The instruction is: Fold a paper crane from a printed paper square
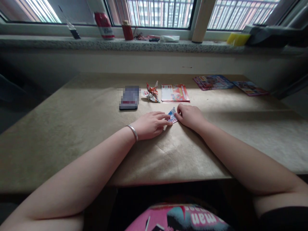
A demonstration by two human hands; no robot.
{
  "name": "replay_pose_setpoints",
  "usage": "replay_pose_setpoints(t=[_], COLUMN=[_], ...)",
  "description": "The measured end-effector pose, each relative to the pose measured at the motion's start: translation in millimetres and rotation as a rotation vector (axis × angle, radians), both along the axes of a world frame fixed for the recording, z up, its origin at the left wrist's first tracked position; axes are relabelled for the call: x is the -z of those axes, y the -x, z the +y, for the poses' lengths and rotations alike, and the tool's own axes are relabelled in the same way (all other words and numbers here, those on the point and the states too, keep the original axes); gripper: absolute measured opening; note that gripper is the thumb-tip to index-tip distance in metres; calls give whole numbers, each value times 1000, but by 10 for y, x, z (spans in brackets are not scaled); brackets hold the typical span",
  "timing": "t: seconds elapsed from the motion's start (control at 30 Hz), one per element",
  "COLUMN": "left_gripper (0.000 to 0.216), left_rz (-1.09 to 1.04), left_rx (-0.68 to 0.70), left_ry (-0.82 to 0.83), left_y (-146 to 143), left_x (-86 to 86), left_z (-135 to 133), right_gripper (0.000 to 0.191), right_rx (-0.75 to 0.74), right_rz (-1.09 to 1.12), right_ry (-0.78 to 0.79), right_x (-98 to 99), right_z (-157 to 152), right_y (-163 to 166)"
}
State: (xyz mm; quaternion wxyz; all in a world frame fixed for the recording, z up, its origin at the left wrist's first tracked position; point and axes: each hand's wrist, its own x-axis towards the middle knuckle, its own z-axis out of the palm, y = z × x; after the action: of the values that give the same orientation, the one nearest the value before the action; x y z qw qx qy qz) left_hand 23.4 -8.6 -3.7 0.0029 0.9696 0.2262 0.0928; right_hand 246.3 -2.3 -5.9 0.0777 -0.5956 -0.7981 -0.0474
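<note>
A small folded piece of printed paper point(172, 115) lies on the brown paper-covered table point(79, 128), between my two hands. My left hand point(151, 124), with a silver bangle on its wrist, lies on the table with fingers curled and fingertips pressing the paper's left side. My right hand point(190, 116) is curled with its fingertips pinching the paper's right edge. Both hands touch the paper; most of it is hidden under the fingers.
Behind the hands lie a dark phone point(130, 98), a folded paper crane point(152, 92) and a stack of printed sheets point(174, 93). More printed sheets point(213, 82) lie far right. The windowsill point(96, 43) holds a red can, a jar and a yellow sponge.
</note>
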Motion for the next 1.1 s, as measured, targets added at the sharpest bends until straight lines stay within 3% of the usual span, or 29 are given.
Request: replay_pose_setpoints(t=[0.23,0.57,0.73,1.1], left_gripper=[37,35,29,23], left_rz=[47,-26,-107,-129], left_rx=[-63,-145,-255,-364], left_ry=[8,-76,-137,-128], left_y=[-18,-61,-90,-116], left_x=[27,-14,-12,9], left_z=[-32,-88,-71,-2], right_gripper=[21,41,39,33], right_rx=[19,-103,-167,-252], right_rz=[119,239,306,539], right_ry=[32,35,58,39], right_x=[47,30,55,136], right_z=[29,-12,23,66], right_y=[-46,-67,-92,-82])
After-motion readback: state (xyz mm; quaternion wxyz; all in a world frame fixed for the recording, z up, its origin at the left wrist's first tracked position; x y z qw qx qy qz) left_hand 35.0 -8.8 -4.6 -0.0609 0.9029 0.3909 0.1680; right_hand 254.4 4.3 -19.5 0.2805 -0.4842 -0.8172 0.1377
